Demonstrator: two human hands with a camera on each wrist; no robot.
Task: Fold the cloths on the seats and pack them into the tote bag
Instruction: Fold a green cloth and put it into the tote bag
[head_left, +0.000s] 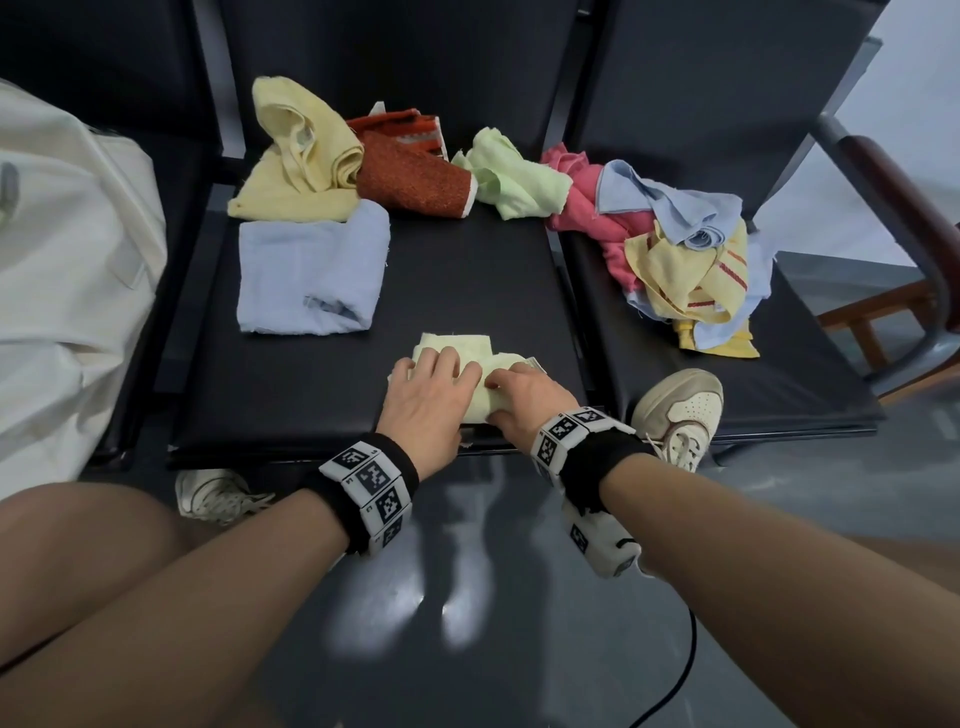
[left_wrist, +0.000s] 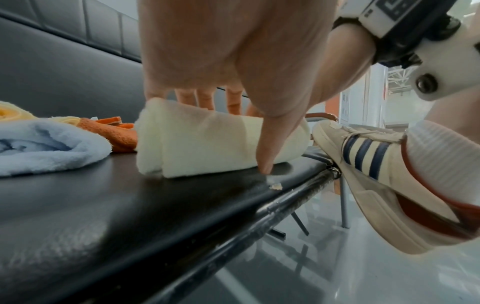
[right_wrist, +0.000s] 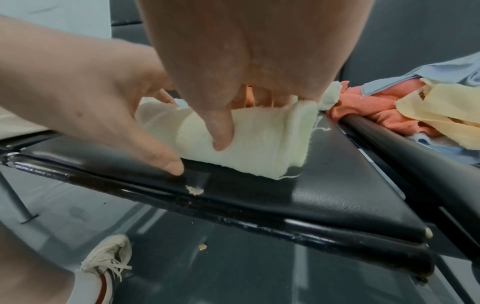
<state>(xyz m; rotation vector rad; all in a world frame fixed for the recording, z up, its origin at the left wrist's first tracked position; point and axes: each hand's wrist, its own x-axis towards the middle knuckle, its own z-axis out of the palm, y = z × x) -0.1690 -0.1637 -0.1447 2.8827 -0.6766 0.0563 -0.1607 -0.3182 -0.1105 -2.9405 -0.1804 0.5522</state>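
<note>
Pressing a half-folded pale cloth (head_left: 470, 364) at the seat's front edge, the left hand (head_left: 423, 400) lies flat on it while the right hand (head_left: 524, 402) pinches its right end. Its long axis runs hand to hand; the tote bag (head_left: 62, 270) sits far left of the grip, nearer the left hand.

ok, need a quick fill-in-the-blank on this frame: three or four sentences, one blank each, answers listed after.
1. Both hands, left hand and right hand, are on a folded cloth that is pale ____ in colour.
2. The flat folded cloth further back on the same seat is light ____.
3. The pile of unfolded cloths with the pink one lies on the seat to the ____ of the hands.
4. The white tote bag sits at the ____ edge of the head view.

Answers: yellow; blue; right; left
</note>
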